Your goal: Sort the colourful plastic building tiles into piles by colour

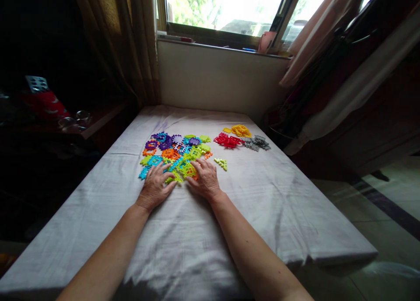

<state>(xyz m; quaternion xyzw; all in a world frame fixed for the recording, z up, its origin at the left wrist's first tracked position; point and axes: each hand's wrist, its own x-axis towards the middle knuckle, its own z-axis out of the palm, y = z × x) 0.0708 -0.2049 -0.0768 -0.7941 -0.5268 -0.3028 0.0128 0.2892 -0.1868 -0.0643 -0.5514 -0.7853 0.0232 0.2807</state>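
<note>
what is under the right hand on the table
Beside the thumb and fingers of the right hand, a lime-green interlocking piece and part of an orange piece show. Whatever lies beneath the palm is covered, so I cannot tell.

The left hand (pixel 157 186) and right hand (pixel 206 179) cover parts of the mixed pile (pixel 170 154), where overlapping pieces also hide one another; whether the right hand grips any piece is unclear. The bottom edge cuts off both forearms. The window (pixel 223 8) runs out of the top, its outside view washed out. Shadow obscures the left side, and the small blue item (pixel 249 50) on the sill is too small to identify.
</note>
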